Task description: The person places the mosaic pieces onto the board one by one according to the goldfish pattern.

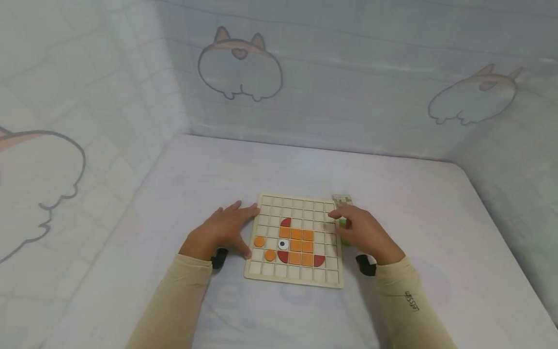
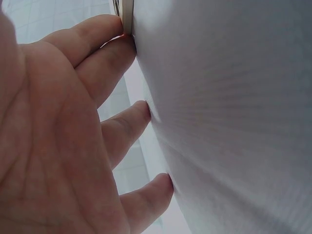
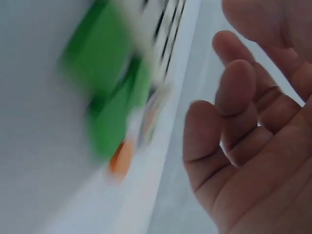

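Observation:
A square wooden grid board lies on the table between my hands. Orange square tiles form a block in its cells, with red rounded pieces at the block's corners and a white eye tile on its left. Two orange round pieces sit near the board's left side. My left hand, fingers spread, touches the board's left edge; in the left wrist view other fingertips rest on the cloth. My right hand hovers over the right edge, fingers loosely bent and nothing between them.
Green blocks and an orange piece lie beside the board's right edge, partly hidden by my right hand in the head view. A patterned card is at the upper right corner. Fabric walls enclose the white table.

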`<state>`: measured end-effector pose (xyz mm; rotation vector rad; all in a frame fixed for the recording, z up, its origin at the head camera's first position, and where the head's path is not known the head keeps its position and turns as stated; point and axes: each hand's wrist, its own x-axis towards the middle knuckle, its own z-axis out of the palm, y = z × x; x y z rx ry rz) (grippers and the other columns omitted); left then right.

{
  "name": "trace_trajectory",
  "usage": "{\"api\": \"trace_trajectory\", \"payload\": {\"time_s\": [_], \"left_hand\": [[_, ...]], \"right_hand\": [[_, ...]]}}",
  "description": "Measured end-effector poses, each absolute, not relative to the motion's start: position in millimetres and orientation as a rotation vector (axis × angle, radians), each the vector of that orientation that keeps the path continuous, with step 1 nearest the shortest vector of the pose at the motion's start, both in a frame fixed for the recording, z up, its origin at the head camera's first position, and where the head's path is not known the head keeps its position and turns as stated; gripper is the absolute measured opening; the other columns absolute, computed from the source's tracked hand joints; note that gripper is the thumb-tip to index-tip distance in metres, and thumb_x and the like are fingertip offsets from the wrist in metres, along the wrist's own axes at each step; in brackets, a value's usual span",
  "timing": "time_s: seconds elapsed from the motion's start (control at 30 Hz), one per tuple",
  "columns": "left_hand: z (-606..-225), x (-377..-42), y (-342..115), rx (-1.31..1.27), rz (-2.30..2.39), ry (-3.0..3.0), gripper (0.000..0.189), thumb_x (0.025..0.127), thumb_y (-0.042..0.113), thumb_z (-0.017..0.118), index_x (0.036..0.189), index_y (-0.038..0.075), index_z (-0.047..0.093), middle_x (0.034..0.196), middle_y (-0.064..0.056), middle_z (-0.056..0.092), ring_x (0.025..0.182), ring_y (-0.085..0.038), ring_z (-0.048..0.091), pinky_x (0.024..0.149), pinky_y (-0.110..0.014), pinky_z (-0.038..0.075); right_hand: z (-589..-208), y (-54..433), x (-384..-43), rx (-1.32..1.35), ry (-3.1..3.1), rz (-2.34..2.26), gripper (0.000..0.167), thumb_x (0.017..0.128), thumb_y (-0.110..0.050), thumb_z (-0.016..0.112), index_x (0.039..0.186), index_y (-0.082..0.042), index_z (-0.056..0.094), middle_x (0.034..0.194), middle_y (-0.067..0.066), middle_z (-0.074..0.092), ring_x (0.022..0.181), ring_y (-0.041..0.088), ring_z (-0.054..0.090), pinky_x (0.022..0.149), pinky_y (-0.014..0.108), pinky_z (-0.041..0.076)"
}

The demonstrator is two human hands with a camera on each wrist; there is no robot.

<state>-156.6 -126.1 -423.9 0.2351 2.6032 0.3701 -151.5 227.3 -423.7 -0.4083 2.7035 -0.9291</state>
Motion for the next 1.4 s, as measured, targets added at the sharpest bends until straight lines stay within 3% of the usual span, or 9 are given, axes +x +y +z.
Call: {"api": "trace_trajectory", "payload": {"time_s": [0.13,0.4,0.63,0.87,1.1,1.4], "left_hand": [[-423.2,-155.7,-132.2,0.221,0.38,2.603,0.123,0.056,0.044,0.099,0.16,0.029,0.034,0.169,0.001,0.027,0.159,-0.033,0.01,0.126,-0.064,0.008],[-426.4,-151.7,-137.3,0.167,0.404,2.596,0.123,0.055,0.045,0.099,0.159,0.03,0.035,0.168,-0.006,0.028,0.158,-0.036,0.012,0.125,-0.066,0.01],[-427.8,-151.0,-136.9,0.159,0.408,2.593,0.124,0.054,0.045,0.099,0.159,0.03,0.035,0.168,-0.008,0.028,0.158,-0.037,0.012,0.124,-0.067,0.01],[-428.4,-152.0,-134.9,0.181,0.417,2.598,0.123,0.054,0.045,0.099,0.159,0.03,0.036,0.168,-0.004,0.029,0.158,-0.037,0.012,0.124,-0.067,0.01],[-427.2,-153.7,-132.4,0.2,0.408,2.595,0.124,0.054,0.046,0.099,0.159,0.03,0.036,0.168,-0.003,0.028,0.158,-0.037,0.011,0.124,-0.067,0.009],[-422.4,-157.3,-128.1,0.212,0.4,2.593,0.124,0.055,0.045,0.099,0.159,0.032,0.035,0.169,0.0,0.026,0.158,-0.036,0.01,0.126,-0.064,0.008]], "right_hand": [[-432.6,248.2,-145.1,-0.253,2.688,-0.918,0.041,0.092,-0.015,0.069,0.133,-0.014,0.067,0.114,0.006,0.064,0.084,0.021,0.051,0.065,0.03,0.046],[-445.6,257.2,-137.8,-0.229,2.658,-0.914,0.041,0.087,-0.011,0.071,0.127,-0.011,0.069,0.121,0.004,0.067,0.084,0.021,0.05,0.069,0.03,0.044],[-449.0,248.5,-137.1,-0.3,2.693,-0.913,0.041,0.084,-0.009,0.079,0.124,-0.011,0.071,0.132,0.009,0.065,0.101,0.022,0.057,0.087,0.038,0.05],[-449.2,240.4,-137.8,-0.364,2.722,-0.83,0.04,0.084,-0.007,0.079,0.124,-0.009,0.071,0.124,0.008,0.07,0.119,0.028,0.063,0.1,0.049,0.053],[-447.0,237.1,-137.2,-0.325,2.771,-0.726,0.037,0.084,-0.007,0.076,0.121,-0.007,0.072,0.118,0.008,0.07,0.107,0.025,0.063,0.095,0.047,0.054],[-418.4,200.0,-133.9,-0.537,2.757,-0.828,0.037,0.086,-0.012,0.07,0.123,-0.008,0.072,0.116,0.004,0.069,0.105,0.023,0.064,0.09,0.043,0.056]]}}
